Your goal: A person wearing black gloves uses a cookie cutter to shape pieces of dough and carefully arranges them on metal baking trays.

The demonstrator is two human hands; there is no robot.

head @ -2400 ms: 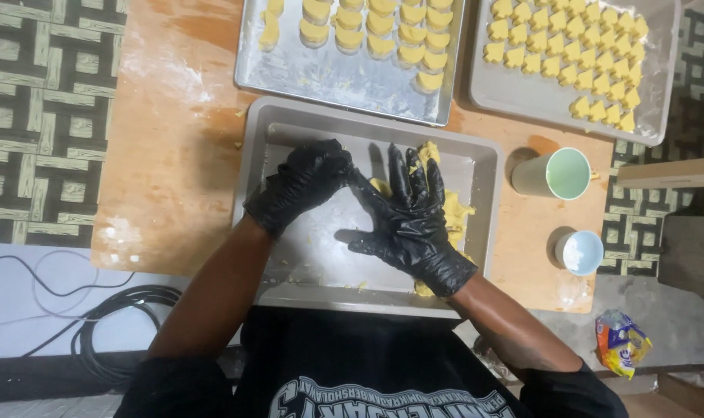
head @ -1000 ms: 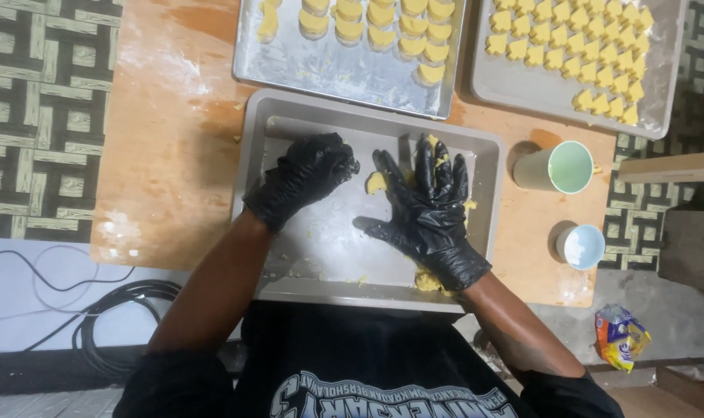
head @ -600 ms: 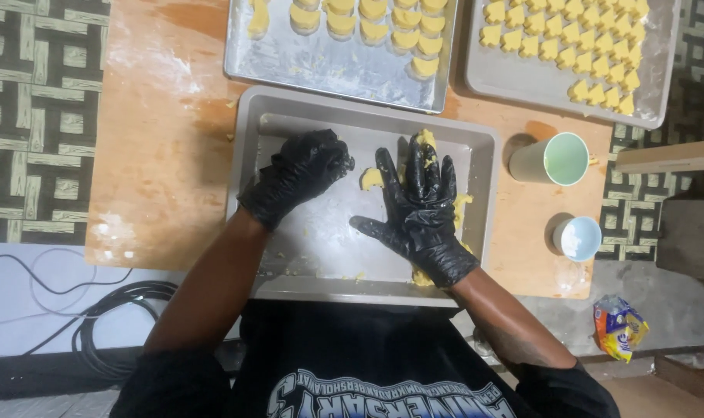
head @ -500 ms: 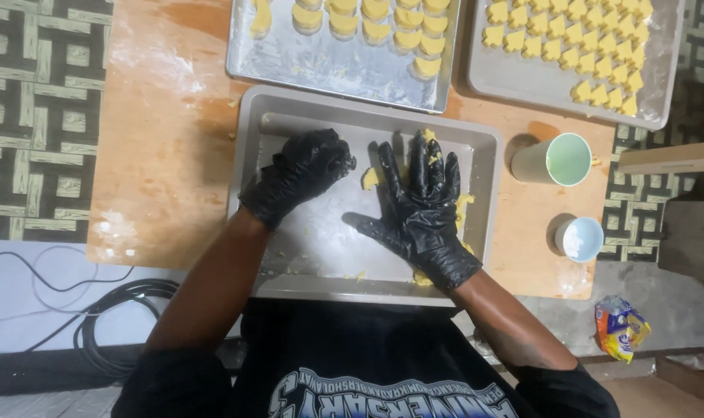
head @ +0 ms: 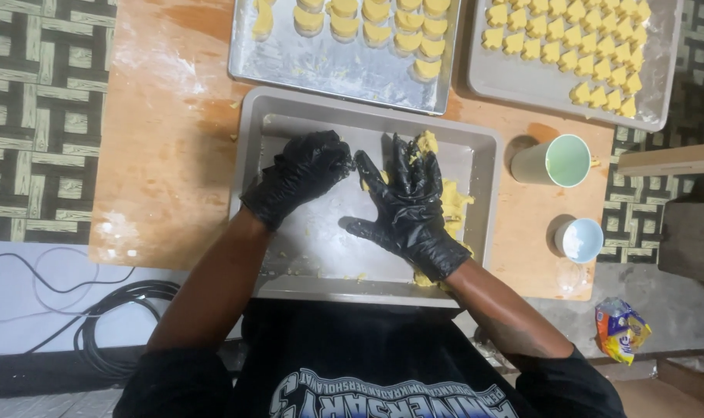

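Dough (head: 454, 203), yellow, soft and crumbly, lies along the right side of the grey tray (head: 485, 162) on the table (head: 166, 170). Right hand (head: 411, 207) presses flat on it, fingers spread wide; left hand (head: 299, 176) is curled, contents hidden. Best to press evenly, gathering crumbs inward. Further off, two trays of cut pieces (head: 557, 39).

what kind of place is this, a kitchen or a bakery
Probably a small home baking setup, not a shop: a low wooden board on patterned floor, metal trays of cut yellow dough shapes, and gloved hands working dough.
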